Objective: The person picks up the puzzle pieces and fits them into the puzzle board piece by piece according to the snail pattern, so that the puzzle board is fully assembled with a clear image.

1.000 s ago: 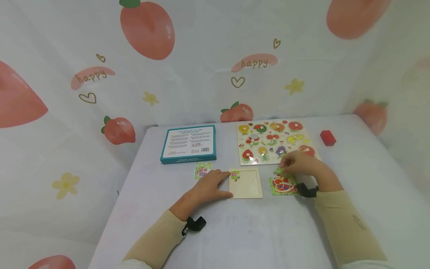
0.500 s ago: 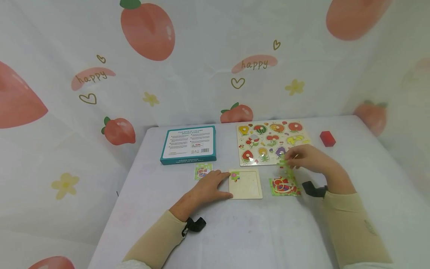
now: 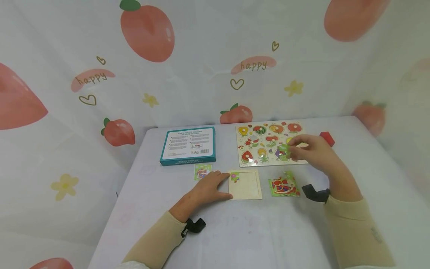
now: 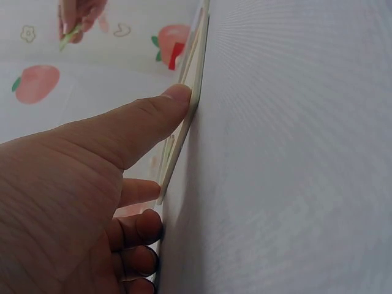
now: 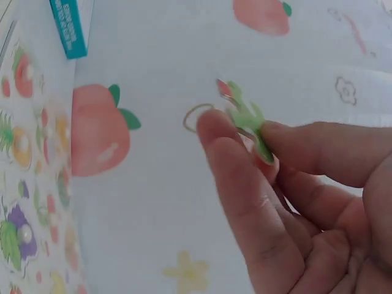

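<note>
My right hand (image 3: 310,151) is raised over the fruit board and pinches a green jigsaw piece (image 5: 248,117) between thumb and fingertips; a bit of red shows at the piece's end. My left hand (image 3: 205,187) rests at the left side of a shallow square wooden puzzle tray (image 3: 248,189), thumb at the near corner and index finger at the far one. In the tray's far left corner lies one green piece with a pink flower (image 3: 234,176). Right of the tray, a pile of colourful jigsaw pieces (image 3: 281,188), red and green, lies on the table.
Behind the tray lies a fruit peg puzzle board (image 3: 242,145). A teal-edged box (image 3: 188,145) stands at the back left, with a small picture card (image 3: 201,170) in front of it. A red block (image 3: 325,136) sits at the back right, partly behind the right hand.
My right hand has lifted from the pile, up and to the right, with the green jigsaw piece in its fingers. The left hand stays at the tray.
</note>
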Motion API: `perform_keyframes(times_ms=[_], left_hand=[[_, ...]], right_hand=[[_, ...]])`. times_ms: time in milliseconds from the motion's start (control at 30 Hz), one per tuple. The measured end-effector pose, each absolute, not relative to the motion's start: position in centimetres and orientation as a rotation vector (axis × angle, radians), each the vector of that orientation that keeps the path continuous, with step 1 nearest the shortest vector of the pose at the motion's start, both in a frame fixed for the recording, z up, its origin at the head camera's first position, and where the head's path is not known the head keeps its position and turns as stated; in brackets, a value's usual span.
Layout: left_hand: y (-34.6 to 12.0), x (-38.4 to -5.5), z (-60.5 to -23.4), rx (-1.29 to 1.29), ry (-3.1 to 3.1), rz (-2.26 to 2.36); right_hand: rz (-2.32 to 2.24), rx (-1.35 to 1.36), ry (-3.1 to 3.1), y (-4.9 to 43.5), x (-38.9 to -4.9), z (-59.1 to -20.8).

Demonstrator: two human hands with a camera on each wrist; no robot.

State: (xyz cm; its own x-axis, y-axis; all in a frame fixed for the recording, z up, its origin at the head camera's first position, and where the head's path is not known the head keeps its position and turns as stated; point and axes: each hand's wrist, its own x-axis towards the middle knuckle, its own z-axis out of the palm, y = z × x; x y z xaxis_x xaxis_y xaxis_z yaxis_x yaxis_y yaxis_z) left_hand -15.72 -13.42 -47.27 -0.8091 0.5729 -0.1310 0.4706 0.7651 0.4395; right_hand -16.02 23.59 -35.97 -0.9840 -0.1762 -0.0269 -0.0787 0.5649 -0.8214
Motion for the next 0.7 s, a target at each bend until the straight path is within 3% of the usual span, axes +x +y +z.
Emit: perform_keyframes(times_ms=[400, 700], left_hand=[[-13.5, -15.7, -47.3, 0.823, 2.706, 0.58], [-13.4, -15.6, -47.2, 0.802, 2.7, 0.581]], right_hand=[[-1.64, -0.023, 2.651, 21.7, -14.7, -34.3], [-1.785, -0.056, 2.638, 20.6, -14.2, -33.8]])
